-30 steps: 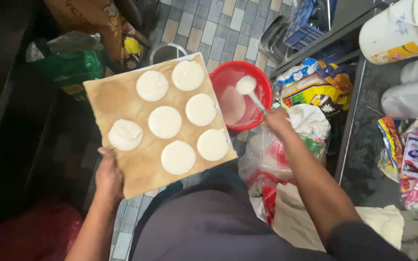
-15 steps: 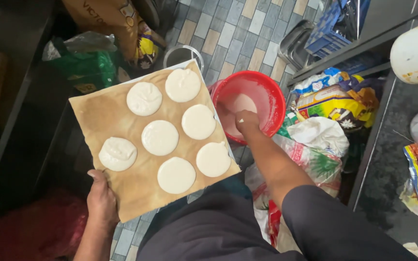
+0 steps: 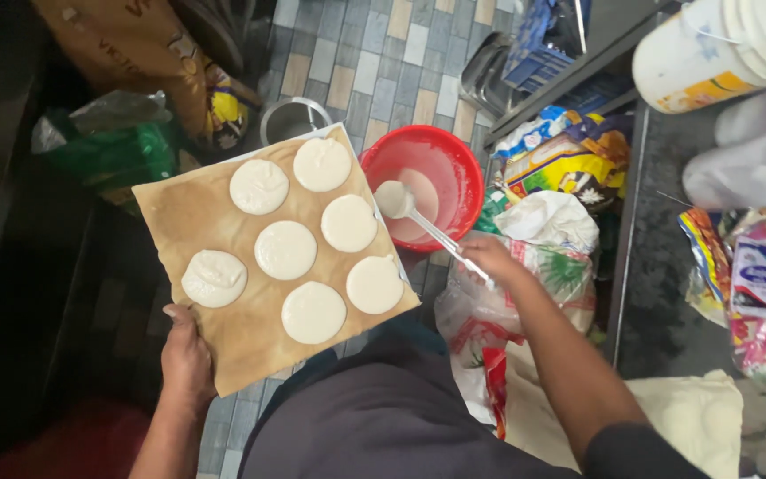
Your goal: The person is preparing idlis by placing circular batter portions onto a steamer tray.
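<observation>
Brown paper covers the square board (image 3: 223, 355) that we hold out in the middle left of the frame, and seven round white portions of batter (image 3: 285, 250) lie on it, each apart from its neighbours. Our left hand (image 3: 186, 355) is at the lower left, closed on the lower edge of the board, with the thumb on top of the paper. Our right hand (image 3: 488, 259) is a little right of the centre and it grips the thin handle of a metal ladle (image 3: 394, 199). The bowl of the ladle is full of white batter and it hangs just over the right edge of the board, between the board and the red basin (image 3: 454, 155), in front of the basin's near rim. The red basin stands on the tiled floor (image 3: 374, 62) in the upper middle of the frame, and some pale batter shows in its bottom. Just left of the basin, behind the top corner of the board, we see a round steel pot (image 3: 287, 115). At the upper left lies a green plastic bag (image 3: 113, 155). To the right of the basin there are several printed bags (image 3: 569, 164), and a white plastic bag (image 3: 551, 217) sits below them, near our right wrist. A white bucket (image 3: 711, 44) lies at the upper right of the frame.
</observation>
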